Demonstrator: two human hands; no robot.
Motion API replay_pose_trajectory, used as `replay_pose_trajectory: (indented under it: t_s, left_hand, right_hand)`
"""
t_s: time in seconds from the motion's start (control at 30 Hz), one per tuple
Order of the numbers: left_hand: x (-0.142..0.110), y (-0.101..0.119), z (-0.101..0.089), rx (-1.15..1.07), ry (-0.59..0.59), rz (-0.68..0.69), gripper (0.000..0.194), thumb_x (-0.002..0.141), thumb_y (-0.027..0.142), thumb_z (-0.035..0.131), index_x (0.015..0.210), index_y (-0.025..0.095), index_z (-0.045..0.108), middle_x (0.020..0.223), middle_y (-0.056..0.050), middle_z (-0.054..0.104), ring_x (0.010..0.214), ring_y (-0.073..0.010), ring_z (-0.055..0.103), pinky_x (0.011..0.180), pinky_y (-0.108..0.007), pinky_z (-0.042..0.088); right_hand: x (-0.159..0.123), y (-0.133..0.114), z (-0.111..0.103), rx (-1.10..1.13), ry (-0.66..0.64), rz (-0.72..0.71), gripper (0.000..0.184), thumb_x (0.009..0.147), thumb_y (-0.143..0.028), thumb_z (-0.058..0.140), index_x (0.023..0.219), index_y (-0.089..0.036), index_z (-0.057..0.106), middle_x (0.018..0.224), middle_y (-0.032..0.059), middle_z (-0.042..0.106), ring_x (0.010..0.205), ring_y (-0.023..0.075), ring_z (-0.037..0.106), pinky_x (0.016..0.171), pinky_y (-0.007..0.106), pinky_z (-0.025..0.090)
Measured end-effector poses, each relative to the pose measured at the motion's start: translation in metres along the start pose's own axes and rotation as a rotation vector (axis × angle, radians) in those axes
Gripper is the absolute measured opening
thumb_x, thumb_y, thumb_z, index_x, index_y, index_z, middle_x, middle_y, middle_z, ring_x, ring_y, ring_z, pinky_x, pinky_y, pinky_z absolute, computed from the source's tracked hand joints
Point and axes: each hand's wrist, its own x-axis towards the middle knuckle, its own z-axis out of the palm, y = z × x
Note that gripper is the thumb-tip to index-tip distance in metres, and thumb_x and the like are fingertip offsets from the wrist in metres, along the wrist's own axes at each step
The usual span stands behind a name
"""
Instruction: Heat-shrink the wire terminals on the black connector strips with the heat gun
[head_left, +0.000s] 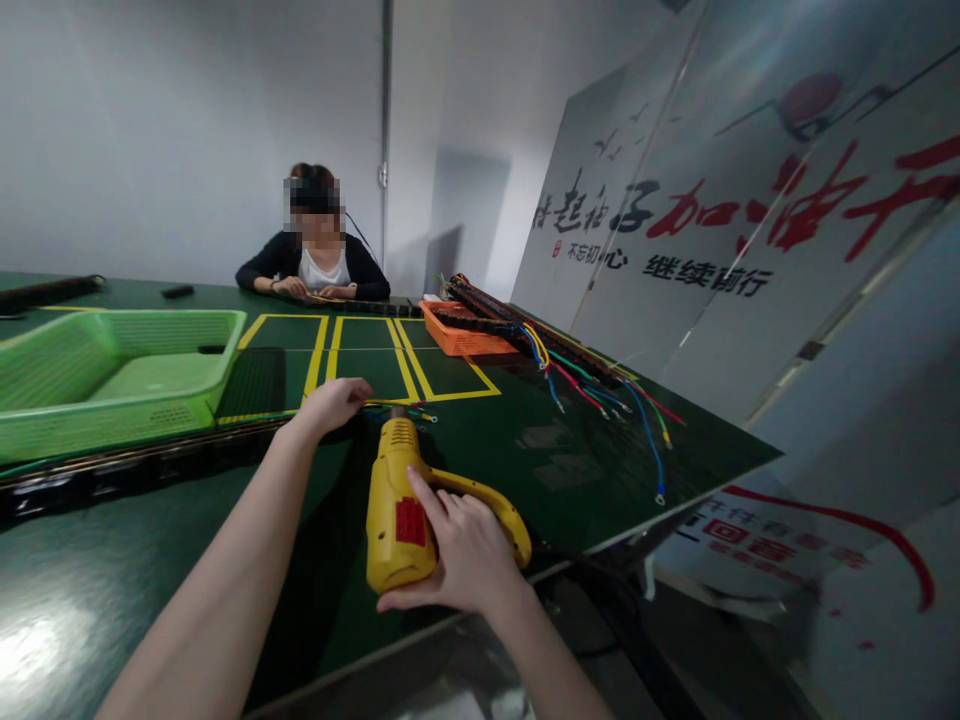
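Note:
My right hand [459, 550] is wrapped round the handle of a yellow heat gun [397, 500] with a red label, its nozzle pointing away from me at a bunch of coloured wires [401, 410] on the dark green table [525, 450]. My left hand [337, 402] reaches forward and rests on the table at the end of a long black strip [135, 465], fingers curled down on the wire ends. What the fingers pinch is hidden.
A green plastic basket [112, 375] stands at the left. An orange tray [461, 335] and long black strips with coloured leads [585, 375] lie at the right. A person in a dark cardigan [315, 265] sits across the table. White signboards [750, 250] lean at the right.

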Motion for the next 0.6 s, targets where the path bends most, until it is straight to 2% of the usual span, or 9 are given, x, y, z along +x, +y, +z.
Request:
replay_pose_trajectory:
  t_s: [0.13, 0.4, 0.6]
  left_hand:
    - [0.0, 0.009, -0.004, 0.079, 0.005, 0.024, 0.034, 0.069, 0.019, 0.046, 0.095, 0.024, 0.067, 0.085, -0.001, 0.071, 0.082, -0.0187, 0.065, 0.072, -0.025, 0.047]
    - [0.002, 0.038, -0.006, 0.073, -0.041, 0.094, 0.031, 0.073, 0.016, 0.047, 0.095, 0.023, 0.068, 0.089, -0.001, 0.071, 0.081, -0.0191, 0.065, 0.07, -0.025, 0.046]
    - [0.008, 0.032, -0.005, -0.036, -0.114, 0.133, 0.031, 0.08, 0.032, 0.043, 0.094, 0.021, 0.068, 0.096, -0.003, 0.07, 0.088, -0.0198, 0.063, 0.077, -0.026, 0.048]
  right_hand:
    - [-0.001, 0.003, 0.001, -0.005, 0.012, -0.009, 0.121, 0.056, -0.083, 0.057, 0.148, -0.018, 0.013, 0.104, 0.0105, 0.06, 0.095, 0.0273, 0.059, 0.087, 0.041, 0.042]
    - [-0.002, 0.002, 0.004, -0.002, 0.022, -0.02, 0.12, 0.057, -0.083, 0.055, 0.148, -0.017, 0.012, 0.103, 0.01, 0.06, 0.093, 0.0274, 0.058, 0.086, 0.041, 0.043]
    - [-0.002, 0.001, 0.001, -0.021, 0.006, -0.009, 0.118, 0.059, -0.085, 0.051, 0.147, -0.016, 0.014, 0.105, 0.0115, 0.06, 0.094, 0.0277, 0.058, 0.086, 0.041, 0.042]
